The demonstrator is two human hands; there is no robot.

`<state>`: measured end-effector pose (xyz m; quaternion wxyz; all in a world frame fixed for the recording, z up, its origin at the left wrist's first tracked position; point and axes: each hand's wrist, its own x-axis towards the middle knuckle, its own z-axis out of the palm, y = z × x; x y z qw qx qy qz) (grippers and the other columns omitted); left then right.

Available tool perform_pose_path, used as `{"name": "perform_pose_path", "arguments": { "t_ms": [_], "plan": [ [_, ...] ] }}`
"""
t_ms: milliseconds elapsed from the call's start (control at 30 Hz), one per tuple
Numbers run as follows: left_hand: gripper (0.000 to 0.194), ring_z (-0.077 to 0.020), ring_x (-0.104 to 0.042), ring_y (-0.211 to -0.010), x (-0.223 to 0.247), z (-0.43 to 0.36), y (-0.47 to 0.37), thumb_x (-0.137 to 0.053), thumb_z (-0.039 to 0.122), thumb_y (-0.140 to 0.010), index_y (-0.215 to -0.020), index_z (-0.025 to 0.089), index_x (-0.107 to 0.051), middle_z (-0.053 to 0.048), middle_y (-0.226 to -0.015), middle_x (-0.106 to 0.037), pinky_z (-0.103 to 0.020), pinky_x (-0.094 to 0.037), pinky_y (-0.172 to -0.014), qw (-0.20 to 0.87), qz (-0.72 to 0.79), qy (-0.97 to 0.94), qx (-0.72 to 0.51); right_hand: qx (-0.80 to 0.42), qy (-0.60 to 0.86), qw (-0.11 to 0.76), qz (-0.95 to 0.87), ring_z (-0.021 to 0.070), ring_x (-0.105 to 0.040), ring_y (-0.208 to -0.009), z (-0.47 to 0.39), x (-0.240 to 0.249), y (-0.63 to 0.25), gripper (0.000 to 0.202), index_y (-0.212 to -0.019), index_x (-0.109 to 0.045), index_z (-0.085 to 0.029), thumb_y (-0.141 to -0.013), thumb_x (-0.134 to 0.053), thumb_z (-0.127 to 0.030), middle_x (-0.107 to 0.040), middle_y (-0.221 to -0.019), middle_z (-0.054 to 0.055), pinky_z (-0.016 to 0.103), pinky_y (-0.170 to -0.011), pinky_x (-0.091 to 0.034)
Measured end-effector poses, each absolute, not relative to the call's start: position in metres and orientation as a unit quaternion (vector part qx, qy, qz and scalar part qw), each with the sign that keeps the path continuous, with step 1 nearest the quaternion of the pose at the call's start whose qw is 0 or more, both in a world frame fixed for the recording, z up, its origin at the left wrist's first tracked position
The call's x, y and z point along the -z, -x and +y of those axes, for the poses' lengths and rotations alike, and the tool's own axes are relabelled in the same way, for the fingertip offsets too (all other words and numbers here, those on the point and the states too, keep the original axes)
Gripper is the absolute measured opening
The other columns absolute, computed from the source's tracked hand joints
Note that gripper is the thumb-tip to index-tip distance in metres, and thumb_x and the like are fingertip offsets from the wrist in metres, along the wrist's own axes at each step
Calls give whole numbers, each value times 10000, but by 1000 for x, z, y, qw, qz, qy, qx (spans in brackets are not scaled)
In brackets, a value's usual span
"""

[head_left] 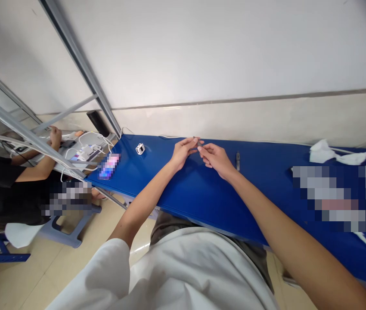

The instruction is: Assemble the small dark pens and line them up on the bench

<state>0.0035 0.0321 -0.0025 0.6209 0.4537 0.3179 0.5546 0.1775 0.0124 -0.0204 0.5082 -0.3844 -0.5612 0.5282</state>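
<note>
Above the far side of the blue table (215, 198), my left hand (184, 151) and my right hand (213, 157) are close together. A small dark grey piece (198, 143) sits pinched between their fingertips, mostly covered, so its kind cannot be made out. Both hands are closed, thumbs against the fingers. Just right of my right hand lies a short, slim, dark grey object (238, 161), pointing away from me. Farther left on the table stands a small white cube-like item (140, 149) with black markings.
A lit phone (109, 166) lies at the table's left end. White crumpled tissue (323, 151) and a blurred-out flat item (334, 200) are on the right. At left, beyond a grey metal frame (82, 73), a person's arm (39, 170) reaches over a cable-strewn surface.
</note>
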Motion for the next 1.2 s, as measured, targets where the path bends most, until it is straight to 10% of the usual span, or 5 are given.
{"name": "perform_pose_path", "arguments": {
  "t_ms": [1200],
  "plan": [
    [375, -212, -760, -966, -1, 31, -3, -920, 471, -878, -1117, 193, -840, -134, -1233, -829, -370, -590, -955, 635, 308, -453, -545, -598, 345, 476, -545, 85, -363, -525, 8, 13, -178, 509, -1004, -744, -209, -921, -863, -697, -646, -816, 51, 235, -436, -242]
  ]
}}
